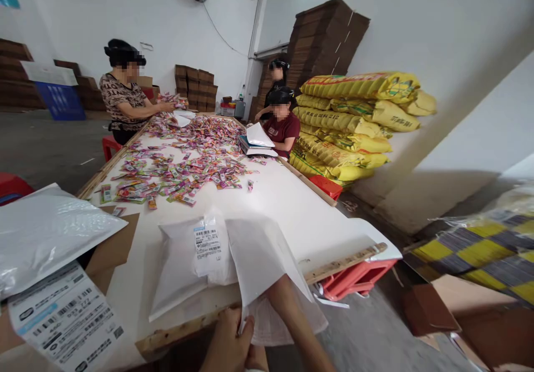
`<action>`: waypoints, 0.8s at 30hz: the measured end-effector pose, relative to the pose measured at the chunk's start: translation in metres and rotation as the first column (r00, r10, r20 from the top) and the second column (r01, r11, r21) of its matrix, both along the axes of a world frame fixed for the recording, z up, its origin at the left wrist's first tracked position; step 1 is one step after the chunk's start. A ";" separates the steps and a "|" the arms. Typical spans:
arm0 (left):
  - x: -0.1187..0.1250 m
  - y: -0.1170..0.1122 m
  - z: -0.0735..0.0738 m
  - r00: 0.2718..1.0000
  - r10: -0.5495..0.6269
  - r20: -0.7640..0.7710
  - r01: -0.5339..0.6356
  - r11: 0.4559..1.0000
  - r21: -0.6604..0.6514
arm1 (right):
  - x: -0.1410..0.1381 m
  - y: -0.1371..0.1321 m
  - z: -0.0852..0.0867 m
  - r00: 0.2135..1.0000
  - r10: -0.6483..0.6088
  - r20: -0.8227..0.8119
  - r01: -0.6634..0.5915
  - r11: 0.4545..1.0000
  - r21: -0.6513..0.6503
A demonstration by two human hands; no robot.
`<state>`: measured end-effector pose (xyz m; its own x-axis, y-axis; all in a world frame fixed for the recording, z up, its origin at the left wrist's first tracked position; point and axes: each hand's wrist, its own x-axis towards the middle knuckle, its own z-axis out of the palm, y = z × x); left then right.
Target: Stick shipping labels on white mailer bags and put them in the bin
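At the near table edge, a white mailer bag [262, 249] lies with its mouth toward me. My left hand [231, 334] is closed on the left edge of that mouth, thumb on top. My right hand [281, 294] reaches inside the bag, so its fingers are hidden. Just left of the bag rests a filled white mailer [175, 266], with a clear plastic piece and a printed shipping label [207, 247] on top of it.
Small colourful packets [179, 177] spread over the white table [283, 194]. Another white mailer [54, 233] and a label sheet [62, 316] sit at left on cardboard. Three people are around the table's far part. Yellow sacks [334, 122] and red stools [359, 280] stand right.
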<state>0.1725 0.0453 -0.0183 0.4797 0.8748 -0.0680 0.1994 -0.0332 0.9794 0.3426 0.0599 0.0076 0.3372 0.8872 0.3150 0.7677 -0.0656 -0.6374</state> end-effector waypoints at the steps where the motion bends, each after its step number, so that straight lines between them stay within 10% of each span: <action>1: -0.001 0.001 0.001 1.000 0.000 -0.007 0.000 1.000 0.010 | -0.002 0.004 -0.001 1.000 0.013 0.006 -0.013 1.000 0.000; 12: -0.016 0.016 0.040 0.997 -0.032 0.067 0.035 0.998 -0.043 | -0.028 -0.058 0.023 0.972 0.222 -0.078 -0.217 0.973 0.073; 24: -0.013 0.020 0.035 0.962 0.020 0.271 0.086 0.923 -0.375 | -0.055 -0.066 0.026 0.849 0.365 -0.381 -0.372 0.926 0.058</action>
